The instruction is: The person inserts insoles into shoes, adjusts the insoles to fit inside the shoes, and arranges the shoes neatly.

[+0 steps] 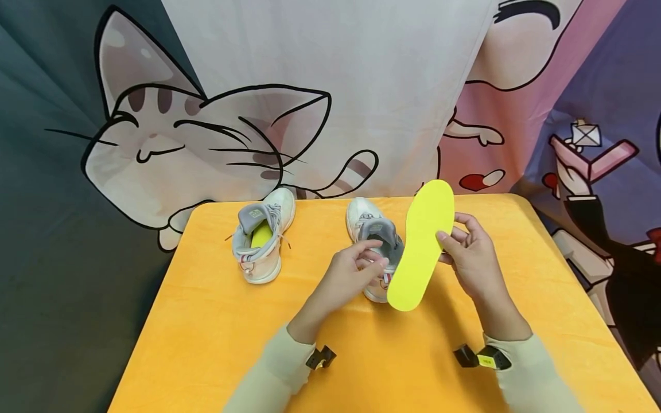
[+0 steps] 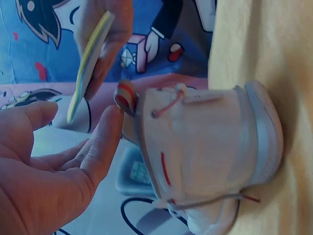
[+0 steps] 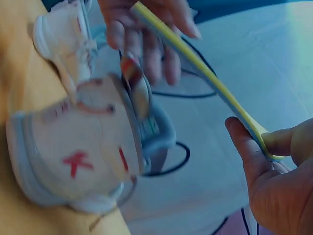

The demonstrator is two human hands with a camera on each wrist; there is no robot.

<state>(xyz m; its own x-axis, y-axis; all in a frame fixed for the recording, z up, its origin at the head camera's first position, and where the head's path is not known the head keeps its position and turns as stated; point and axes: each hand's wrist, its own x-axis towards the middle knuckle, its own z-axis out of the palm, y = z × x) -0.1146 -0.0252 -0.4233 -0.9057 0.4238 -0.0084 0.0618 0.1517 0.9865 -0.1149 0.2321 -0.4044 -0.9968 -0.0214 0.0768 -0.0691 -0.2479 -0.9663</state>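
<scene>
My right hand (image 1: 474, 261) pinches a yellow insole (image 1: 424, 238) between thumb and fingers at its edge and holds it up above the table. In the right wrist view the insole shows edge-on, yellow on one face and greyish on the other. My left hand (image 1: 347, 276) holds nothing; its thumb and fingers stand apart beside the heel opening of a white shoe (image 1: 364, 211). In the left wrist view a fingertip lies close to the shoe's striped heel loop (image 2: 126, 97); I cannot tell whether they touch. The insole hides part of that shoe's side.
A matching white shoe (image 1: 264, 269) stands to the left with a yellow insole (image 1: 261, 234) inside. Both shoes stand near the back of the orange-covered table (image 1: 330, 367). Behind it hangs a cartoon cloth (image 1: 392, 86). Small black devices (image 1: 321, 358) are strapped on both wrists.
</scene>
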